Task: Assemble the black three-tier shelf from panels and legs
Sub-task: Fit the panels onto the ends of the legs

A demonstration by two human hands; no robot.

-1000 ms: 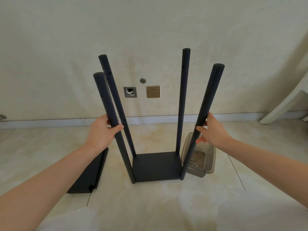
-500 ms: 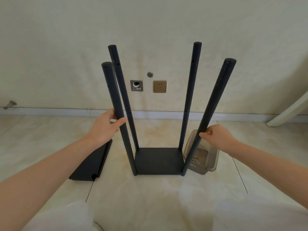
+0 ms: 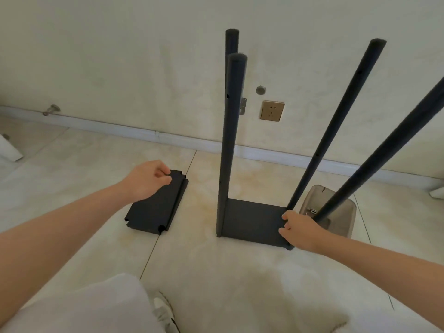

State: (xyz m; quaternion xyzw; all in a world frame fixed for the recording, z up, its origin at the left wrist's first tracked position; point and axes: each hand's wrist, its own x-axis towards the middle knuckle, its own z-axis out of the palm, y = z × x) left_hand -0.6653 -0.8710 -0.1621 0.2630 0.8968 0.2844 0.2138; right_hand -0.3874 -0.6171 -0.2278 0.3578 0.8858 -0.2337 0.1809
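Reaching into the middle left of the frame, the left hand (image 3: 149,180) is hanging over the far end of the loose shelf panel (image 3: 156,207). Its fingers are curling, with thumb and forefinger close to the far corner, but I cannot tell whether they are pinching the edge. The panel is lying flat on the floor tiles (image 3: 216,272), just left of the part-built shelf. Its long axis is running away from the person and leaning slightly toward the upper right. It is showing as thin matte black sheet, with a folded lip along its right side and rounded notches at the corners.

At centre right, the right hand (image 3: 300,230) is wrapping its fingers round the foot of the near right leg (image 3: 384,150), where that leg is meeting the bottom panel (image 3: 254,222). Four smooth round black tubes are standing at that panel's corners. The near left leg (image 3: 229,145) is rising almost straight up the centre, and the far left leg (image 3: 231,42) is showing only its capped top behind it. The far right leg (image 3: 336,126) is slanting toward the upper right, with small holes dotting its side. A translucent grey tray (image 3: 343,222) of small hardware is sitting behind the right legs.

The left hand is lying much nearer the loose panel, so lifting it is probably falling to that hand while the right is steadying the frame.
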